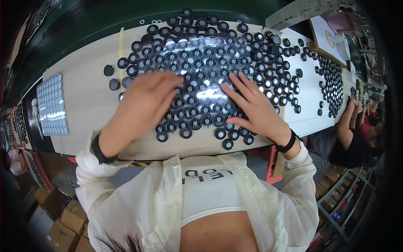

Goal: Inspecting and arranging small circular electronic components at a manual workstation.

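A clear, shiny plastic sheet [209, 93] lies over many black round parts, and they show through it; whether it is flat or a moulded tray I cannot tell. My right hand [257, 105] rests on its right side, fingers spread, with a ring on one finger. Over the left side is my left hand [150, 94], smeared by motion; its fingers point right, and whether they grip anything is unclear. Loose black round parts with pale grey centres [228, 144] lie around the sheet, some near my right wrist.
At the left end lies a sheet of pale round discs [52, 105]. A yellow tape line [121, 46] crosses the table [90, 105]. More black parts [331, 86] stand farther right, near a co-worker's arm [346, 122]. Cardboard boxes [73, 218] are stacked at lower left.
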